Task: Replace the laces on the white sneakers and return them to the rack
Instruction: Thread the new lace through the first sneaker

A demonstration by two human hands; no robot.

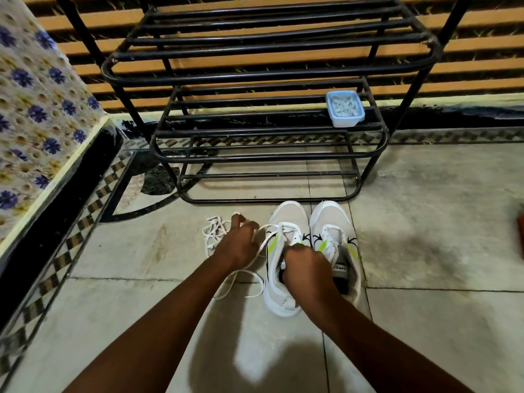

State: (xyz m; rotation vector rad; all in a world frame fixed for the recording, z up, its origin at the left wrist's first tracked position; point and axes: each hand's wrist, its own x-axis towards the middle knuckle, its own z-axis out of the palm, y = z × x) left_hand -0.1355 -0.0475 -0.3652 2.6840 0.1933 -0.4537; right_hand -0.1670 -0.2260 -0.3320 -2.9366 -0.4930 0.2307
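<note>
Two white sneakers stand side by side on the floor in front of the black metal rack (255,160), toes toward it. My right hand (306,265) grips the left sneaker (283,279) at its tongue and collar. My left hand (238,242) pinches a white lace (263,236) that runs out of that sneaker's eyelets to the left. The right sneaker (334,236) stands untouched, its lace partly threaded. A loose bundle of white laces (215,231) lies on the floor just left of my left hand.
A pale blue lidded plastic box (344,109) sits on the rack's middle shelf at the right. A floral-covered bed or bench (42,123) with a black edge runs along the left. A reddish object (520,231) shows at the right edge. Grey floor tiles surround the shoes.
</note>
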